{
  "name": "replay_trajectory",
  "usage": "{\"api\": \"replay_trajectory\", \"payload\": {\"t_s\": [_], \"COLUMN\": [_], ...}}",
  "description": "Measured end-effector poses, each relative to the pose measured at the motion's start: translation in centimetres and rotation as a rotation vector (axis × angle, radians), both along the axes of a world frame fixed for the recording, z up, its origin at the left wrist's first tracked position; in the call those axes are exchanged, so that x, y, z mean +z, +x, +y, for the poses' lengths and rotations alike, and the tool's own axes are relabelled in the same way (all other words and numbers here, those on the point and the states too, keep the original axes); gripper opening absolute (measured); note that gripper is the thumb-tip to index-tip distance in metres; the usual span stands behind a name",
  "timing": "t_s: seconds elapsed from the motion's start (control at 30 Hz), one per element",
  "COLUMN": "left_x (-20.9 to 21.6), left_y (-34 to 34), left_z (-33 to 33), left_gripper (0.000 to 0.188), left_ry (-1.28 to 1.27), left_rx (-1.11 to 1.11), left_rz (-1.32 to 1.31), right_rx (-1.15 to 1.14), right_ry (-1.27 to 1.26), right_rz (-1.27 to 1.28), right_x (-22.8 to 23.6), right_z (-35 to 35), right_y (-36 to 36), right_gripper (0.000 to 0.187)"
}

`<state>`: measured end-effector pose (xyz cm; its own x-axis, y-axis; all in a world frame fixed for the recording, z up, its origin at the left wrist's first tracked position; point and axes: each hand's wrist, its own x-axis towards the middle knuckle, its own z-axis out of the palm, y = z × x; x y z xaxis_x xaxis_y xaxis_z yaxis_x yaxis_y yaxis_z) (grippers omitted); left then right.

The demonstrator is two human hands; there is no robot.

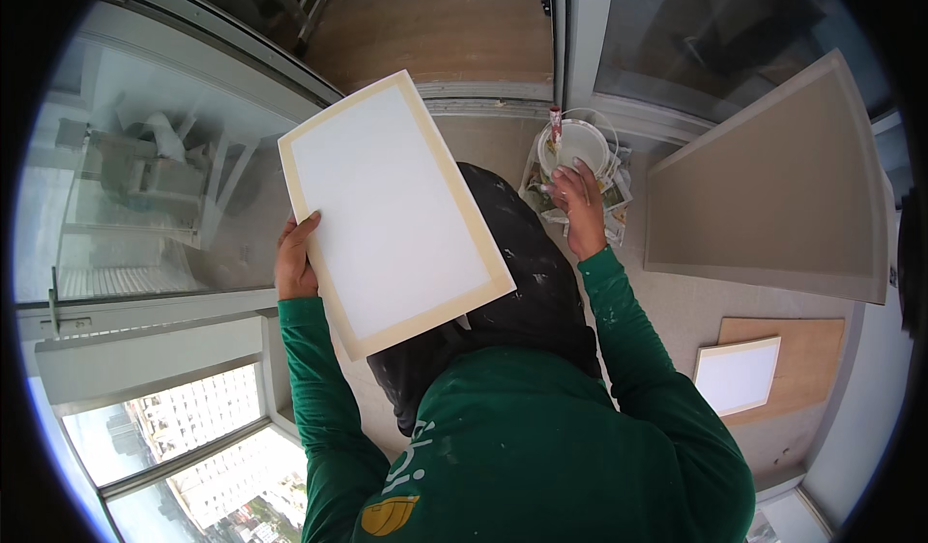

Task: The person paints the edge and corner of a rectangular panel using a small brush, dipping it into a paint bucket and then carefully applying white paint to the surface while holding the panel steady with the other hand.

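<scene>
My left hand [298, 258] grips the left edge of a white rectangular panel [387, 205], its thumb lying on the front face. Tan masking tape runs along the panel's borders, and the panel is held tilted above my dark, paint-flecked trousers [517, 243]. My right hand [578, 205] is at the near rim of a white bucket [604, 146], fingers apart and holding nothing that I can see. Inside the bucket leans a paintbrush with a red, paint-smeared handle [556, 125]; its lower end is not clearly visible. Printed paper sheets [616, 224] lie under the bucket.
A large grey-beige board [764, 195] stands at the right. Near it, a smaller tape-edged white panel [737, 377] rests on a brown board [817, 359] on the floor. Glass doors [164, 185] flank me on the left, with a door track [483, 108] ahead.
</scene>
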<state>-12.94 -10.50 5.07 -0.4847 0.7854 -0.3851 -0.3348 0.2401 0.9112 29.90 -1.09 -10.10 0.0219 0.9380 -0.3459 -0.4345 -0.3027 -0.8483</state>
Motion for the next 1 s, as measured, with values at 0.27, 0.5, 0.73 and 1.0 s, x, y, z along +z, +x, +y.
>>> {"api": "replay_trajectory", "payload": {"t_s": [0.27, 0.5, 0.73, 1.0], "left_x": [-1.6, -2.1, -0.8, 0.5], "left_y": [1.0, 2.7, 5.7, 8.9], "left_z": [-6.3, -8.5, -9.3, -11.7], "left_gripper": [0.038, 0.04, 0.05, 0.05], "left_ry": [0.059, 0.102, 0.103, 0.08], "left_rx": [0.234, 0.365, 0.404, 0.436], "left_rz": [-0.152, -0.263, -0.298, -0.304], "right_rx": [0.019, 0.018, 0.122, 0.102], "right_ry": [0.031, 0.275, 0.662, 0.792], "right_rz": [0.032, -0.025, -0.375, -0.689], "right_x": [-0.9, 1.8, 6.3, 10.1], "right_z": [-0.2, -0.5, -2.1, -6.9], "right_y": [0.2, -0.8, -3.0, -3.3], "right_gripper": [0.074, 0.076, 0.09, 0.1]}}
